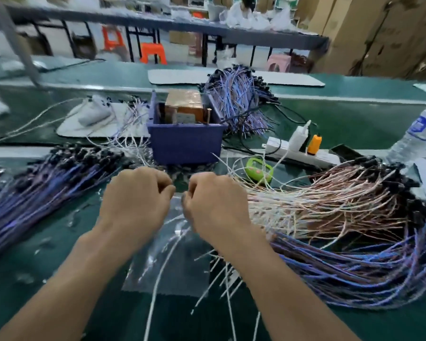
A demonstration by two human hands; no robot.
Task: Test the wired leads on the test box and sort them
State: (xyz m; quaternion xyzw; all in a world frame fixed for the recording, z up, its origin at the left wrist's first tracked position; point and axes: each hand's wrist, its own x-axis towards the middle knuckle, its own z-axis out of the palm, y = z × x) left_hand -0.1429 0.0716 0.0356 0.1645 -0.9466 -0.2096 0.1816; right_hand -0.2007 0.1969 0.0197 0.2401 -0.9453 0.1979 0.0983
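Observation:
The blue test box [186, 141] with a copper block [183, 103] inside stands at the middle of the green bench. Just in front of it my left hand [135, 198] and my right hand [217, 200] are side by side, both with curled fingers. White leads [158, 274] trail from under my hands toward me; what each hand pinches is hidden by the fingers. A pile of blue leads [42, 183] lies at the left. A pile of white and blue leads [342, 225] lies at the right. Another blue bundle [236, 99] lies behind the box.
A white power strip [303, 153] with a charger and an orange plug [314, 143] lies right of the box. A green gadget [258, 169] sits near my right hand. A water bottle [418, 131] stands at far right. A clear plastic sheet [167, 257] lies under my wrists.

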